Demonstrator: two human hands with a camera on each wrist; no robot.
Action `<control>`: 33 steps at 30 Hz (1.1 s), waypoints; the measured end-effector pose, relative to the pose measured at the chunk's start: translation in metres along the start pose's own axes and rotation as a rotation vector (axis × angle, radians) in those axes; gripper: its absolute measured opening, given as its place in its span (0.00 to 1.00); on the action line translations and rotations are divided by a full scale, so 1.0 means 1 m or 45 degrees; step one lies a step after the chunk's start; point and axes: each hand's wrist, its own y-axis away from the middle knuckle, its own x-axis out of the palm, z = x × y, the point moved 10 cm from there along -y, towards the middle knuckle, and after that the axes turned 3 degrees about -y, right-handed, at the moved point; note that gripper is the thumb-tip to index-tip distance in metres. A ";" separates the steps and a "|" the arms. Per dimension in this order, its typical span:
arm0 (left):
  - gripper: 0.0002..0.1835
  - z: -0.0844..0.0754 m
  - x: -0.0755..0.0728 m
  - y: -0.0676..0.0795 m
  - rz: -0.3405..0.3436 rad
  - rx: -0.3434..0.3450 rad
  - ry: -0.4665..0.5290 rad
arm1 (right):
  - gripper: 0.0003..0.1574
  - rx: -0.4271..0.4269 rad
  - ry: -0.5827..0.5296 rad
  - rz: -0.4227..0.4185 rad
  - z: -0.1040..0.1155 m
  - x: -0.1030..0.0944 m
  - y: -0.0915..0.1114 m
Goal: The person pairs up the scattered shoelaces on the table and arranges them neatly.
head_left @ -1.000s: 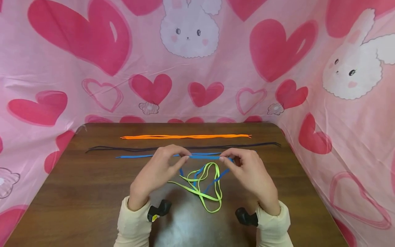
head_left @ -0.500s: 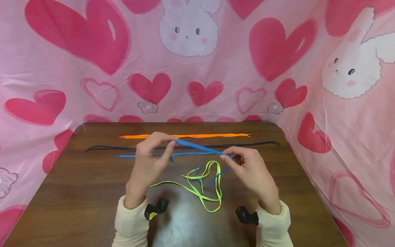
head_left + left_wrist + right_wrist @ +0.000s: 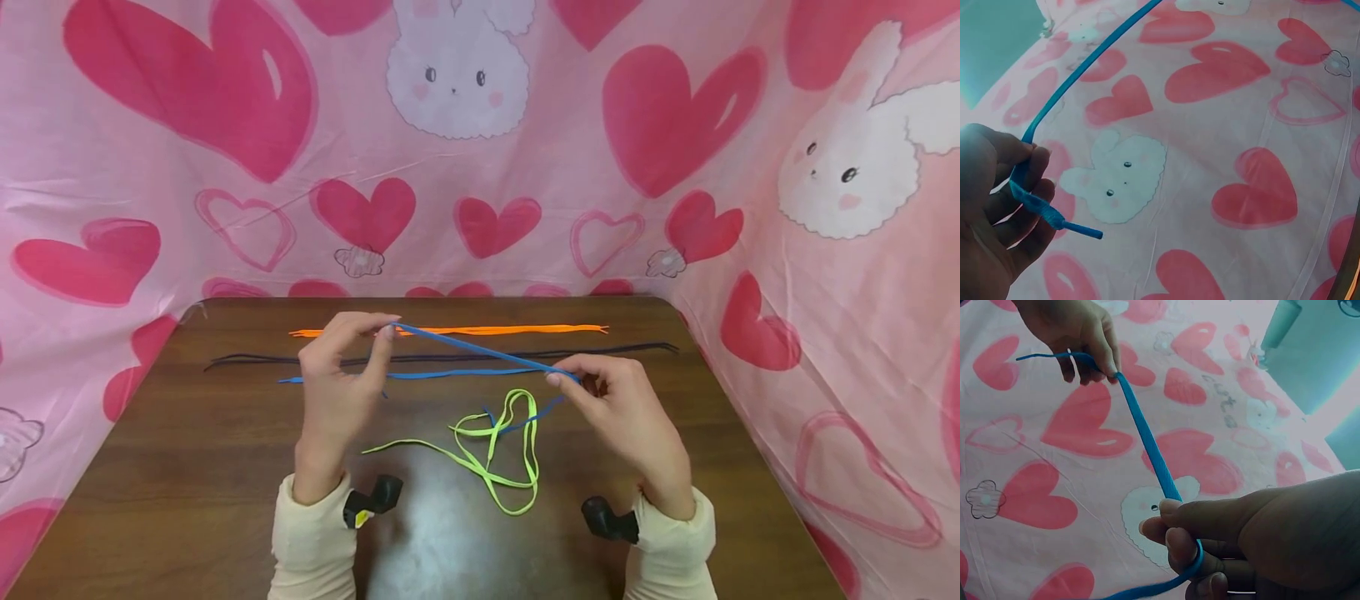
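Observation:
A flat blue shoelace point(image 3: 472, 347) is stretched between the two hands above the table. The left hand point(image 3: 341, 392) pinches it near one end between thumb and forefinger; in the left wrist view its tipped end point(image 3: 1082, 230) hangs past the fingers. Lower and to the right, the right hand point(image 3: 622, 408) pinches the same lace, and its tail point(image 3: 1147, 590) runs down from the fingers. In the head view that tail passes over a loosely looped yellow-green shoelace point(image 3: 487, 475) lying on the table between the hands.
Behind the hands, several laces lie straight across the brown wooden table point(image 3: 187, 500): an orange pair point(image 3: 510, 330), a dark pair point(image 3: 262, 360) and another blue lace point(image 3: 442, 374). A pink cloth with hearts point(image 3: 491, 229) stands around the table's back and sides.
My left hand has moved left and up, so the span of blue lace between the hands has grown longer and slants. The right hand has shifted slightly right. One end of the yellow-green lace has spread left.

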 end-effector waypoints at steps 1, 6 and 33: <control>0.08 0.000 -0.002 0.000 -0.019 -0.006 -0.002 | 0.03 -0.003 -0.002 -0.009 0.000 -0.001 0.001; 0.07 0.003 -0.012 -0.001 -0.103 -0.037 -0.021 | 0.05 -0.004 -0.008 -0.064 -0.002 -0.009 0.003; 0.11 0.014 -0.038 -0.001 -0.131 -0.103 -0.157 | 0.05 -0.008 0.026 -0.185 -0.016 -0.039 0.008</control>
